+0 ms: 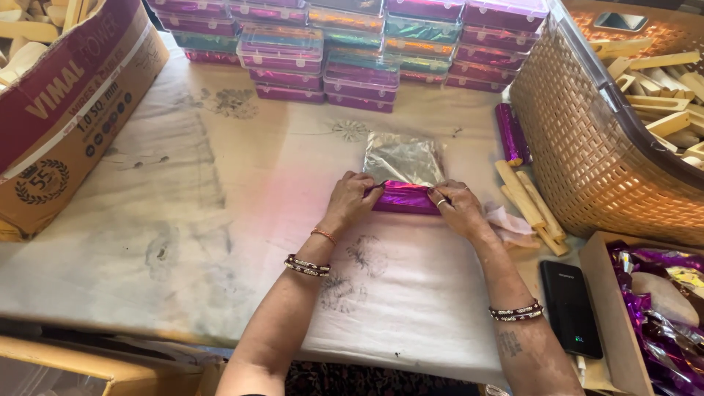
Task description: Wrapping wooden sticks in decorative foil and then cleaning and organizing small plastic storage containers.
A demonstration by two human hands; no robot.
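Observation:
My left hand (pixel 350 199) and my right hand (pixel 458 207) each grip one end of a purple foil roll (pixel 405 197) lying on the white cloth-covered table (pixel 220 220). The roll is partly wrapped in a silver-backed foil sheet (pixel 403 158) that spreads away from me just beyond it. Both hands press their fingers onto the roll's ends. Bangles sit on both wrists.
Stacks of clear plastic boxes (pixel 352 44) with coloured foil line the far edge. A woven basket (pixel 587 154) of wooden sticks stands right; loose wooden sticks (pixel 529 202) and a wrapped purple roll (pixel 510 132) lie beside it. A black phone (pixel 570 308), a foil-filled box (pixel 660 315), a cardboard box (pixel 66 103) left.

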